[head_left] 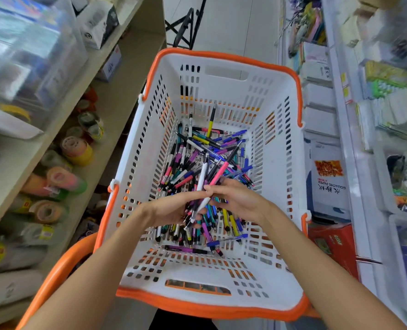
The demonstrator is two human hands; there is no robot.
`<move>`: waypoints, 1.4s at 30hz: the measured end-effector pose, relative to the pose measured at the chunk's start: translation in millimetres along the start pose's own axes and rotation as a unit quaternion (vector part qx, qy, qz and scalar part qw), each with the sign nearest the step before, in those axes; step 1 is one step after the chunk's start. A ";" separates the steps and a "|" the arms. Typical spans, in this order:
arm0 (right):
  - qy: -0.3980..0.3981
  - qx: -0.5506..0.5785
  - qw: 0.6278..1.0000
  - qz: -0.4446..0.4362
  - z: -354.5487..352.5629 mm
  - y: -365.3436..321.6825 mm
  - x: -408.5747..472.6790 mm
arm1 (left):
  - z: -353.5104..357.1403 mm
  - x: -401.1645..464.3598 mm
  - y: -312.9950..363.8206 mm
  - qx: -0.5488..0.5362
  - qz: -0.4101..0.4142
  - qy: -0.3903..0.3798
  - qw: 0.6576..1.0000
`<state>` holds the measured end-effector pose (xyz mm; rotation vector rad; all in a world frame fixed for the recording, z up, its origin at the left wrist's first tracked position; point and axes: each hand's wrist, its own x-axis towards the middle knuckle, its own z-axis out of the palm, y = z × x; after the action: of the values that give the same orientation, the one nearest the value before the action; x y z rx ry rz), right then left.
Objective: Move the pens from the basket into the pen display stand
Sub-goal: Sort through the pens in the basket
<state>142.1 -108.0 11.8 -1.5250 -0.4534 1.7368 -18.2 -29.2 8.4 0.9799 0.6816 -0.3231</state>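
Observation:
A white plastic basket (147, 129) with an orange rim fills the middle of the head view. A loose pile of coloured pens (197, 151) lies on its floor. Both hands reach down inside it. My left hand (173, 208) is closed around a bundle of several pens, a white pen (201, 179) sticking up from it. My right hand (235, 198) meets the left one and pinches a pink pen (219, 173) at the top of that bundle. No pen display stand can be made out.
Beige shelves on the left hold rolls of coloured tape (76, 151) and clear boxes (26, 55). White shelving on the right carries packs of paper (328, 186) and a red box (333, 246). An orange handle (54, 277) curves at the lower left.

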 end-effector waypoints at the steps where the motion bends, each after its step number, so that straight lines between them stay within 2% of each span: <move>1: -0.011 0.002 1.000 0.000 -3.3 -4.3 -0.6 | 0.0 0.8 0.0 0.011 0.009 -0.007 1.000; 6: -0.033 -0.065 0.997 0.038 -13.7 -13.6 7.2 | 0.6 6.0 -7.1 0.113 0.052 0.022 0.992; 11: -0.086 -0.079 0.993 0.018 -16.7 -24.8 6.9 | 4.8 4.8 -5.4 0.102 0.112 0.031 0.988; 15: -0.110 -0.052 0.992 -0.011 -16.8 -31.9 1.8 | 4.5 0.4 -4.7 0.095 0.145 0.087 0.981; 17: -0.062 -0.046 0.996 -0.050 -18.7 -41.3 -0.7 | 1.9 -2.5 -2.9 0.102 0.149 0.107 0.978; 21: 0.152 -0.136 0.967 -0.151 -19.7 -58.1 2.2 | -3.3 -6.6 1.1 0.123 0.147 0.088 0.977; 23: 0.171 -0.155 0.960 -0.161 -20.1 -59.8 3.6 | -4.3 -8.0 2.0 0.089 0.130 0.064 0.985; 28: 0.100 -0.262 0.953 -0.119 -13.4 -58.5 -0.2 | -4.1 -7.7 1.8 0.026 0.090 0.017 0.995; 31: 0.058 -0.318 0.941 -0.103 -8.7 -58.2 -1.8 | 3.4 -13.0 8.8 -0.064 0.068 0.011 0.996; 34: 0.051 -0.330 0.939 -0.084 -9.0 -58.8 -2.6 | 4.8 -12.5 9.2 -0.133 0.067 -0.049 0.988; 39: 0.072 -0.300 0.945 -0.107 -14.0 -49.5 1.5 | 6.1 -5.9 6.6 -0.120 0.059 -0.064 0.989; 42: 0.018 -0.301 0.948 -0.103 -20.2 -53.0 -3.6 | 4.9 -5.6 2.9 -0.081 0.047 -0.045 0.995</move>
<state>177.7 -80.9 46.8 -1.8336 -1.1624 1.4711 -19.0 -32.2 15.8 0.8340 0.5699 -0.2242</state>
